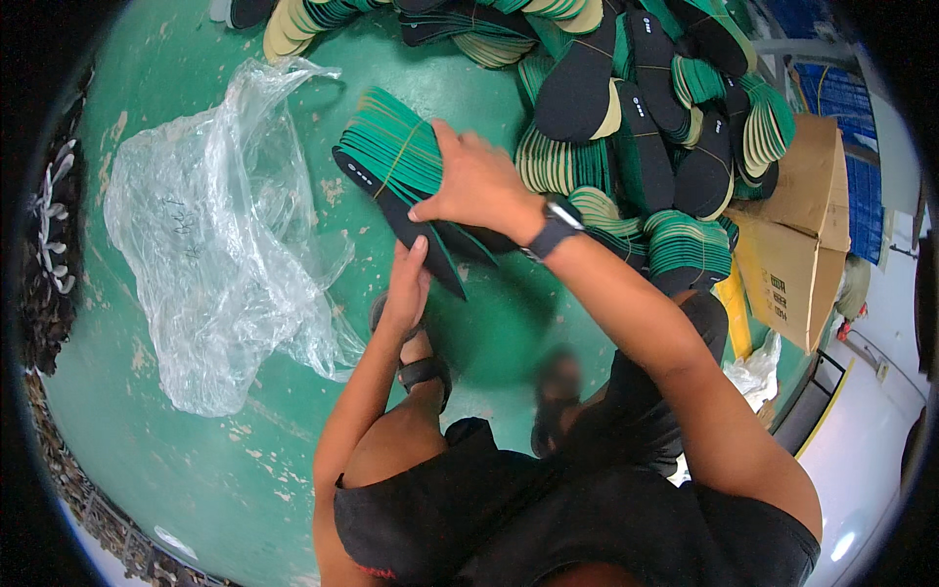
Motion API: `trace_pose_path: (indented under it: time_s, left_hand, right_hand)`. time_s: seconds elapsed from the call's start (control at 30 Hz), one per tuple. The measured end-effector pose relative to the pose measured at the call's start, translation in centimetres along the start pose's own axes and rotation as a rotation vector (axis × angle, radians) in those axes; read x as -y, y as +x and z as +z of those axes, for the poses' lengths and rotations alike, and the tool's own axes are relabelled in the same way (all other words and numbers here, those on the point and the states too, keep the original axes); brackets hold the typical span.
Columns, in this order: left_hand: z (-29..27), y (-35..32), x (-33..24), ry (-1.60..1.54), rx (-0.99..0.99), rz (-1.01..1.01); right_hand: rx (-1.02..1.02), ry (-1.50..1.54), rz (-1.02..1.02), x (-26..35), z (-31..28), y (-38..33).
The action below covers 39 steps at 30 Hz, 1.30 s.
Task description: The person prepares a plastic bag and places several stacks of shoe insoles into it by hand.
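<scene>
A bundle of shoe insoles (pixel 396 147), green on their edges and black on the outer face, is tied round with a thin yellowish band. It is held tilted in front of me, over the green floor. My right hand (pixel 481 186), with a dark watch on its wrist, grips the bundle's right side with thumb and fingers spread around it. Lower down, my left hand (pixel 407 282) pinches the near end of the insoles, its thumb on the black face and its other fingers mostly hidden. Some insoles fan apart at this end.
Many more banded insole bundles (pixel 636 127) lie heaped at the far right. A crumpled clear plastic bag (pixel 210 235) spreads over the floor (pixel 196 489) on the left. An opened cardboard box (pixel 797 235) stands at the right, near a blue sheet (pixel 849 127). My sandalled feet are below the bundle.
</scene>
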<state>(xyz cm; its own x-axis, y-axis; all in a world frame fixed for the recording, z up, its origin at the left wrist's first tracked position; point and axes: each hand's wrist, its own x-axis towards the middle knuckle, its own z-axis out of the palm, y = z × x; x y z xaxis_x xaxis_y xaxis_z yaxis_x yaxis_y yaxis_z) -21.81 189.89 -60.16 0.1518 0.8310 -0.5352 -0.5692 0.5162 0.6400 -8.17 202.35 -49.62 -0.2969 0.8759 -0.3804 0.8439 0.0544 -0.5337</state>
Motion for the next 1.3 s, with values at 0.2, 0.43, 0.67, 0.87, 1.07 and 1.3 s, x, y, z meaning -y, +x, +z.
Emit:
trace_pose_path:
  time_s: [0.2, 0.43, 0.67, 0.87, 1.07, 1.3]
  left_hand:
    - [-3.4, 3.1, 3.3, 0.134, -0.213, -0.125]
    - [-5.0, 2.6, 2.4, -0.04, -0.058, -0.167]
    - [1.3, -8.2, -8.7, 1.28, -0.003, 0.59]
    - [-2.5, -9.5, -8.6, 1.607, -0.958, 0.921]
    - [-8.8, -13.1, -8.4, 1.283, -0.957, 0.546]
    - [-4.8, -18.3, -16.9, 0.493, -0.829, 0.781]
  right_hand:
    - [-0.101, -0.156, -0.141, -2.6, 9.2, 1.4]
    - [-0.119, -0.256, -0.063, -1.4, 9.3, 1.8]
    - [-0.053, -0.275, -0.06, -0.8, 3.3, 0.7]
    - [-0.303, -0.395, -0.072, -6.2, 8.1, 1.5]
    - [-0.163, -0.327, 0.026, -2.2, 3.7, -0.9]
    - [-0.253, -0.129, -0.247, -5.9, 7.5, -4.6]
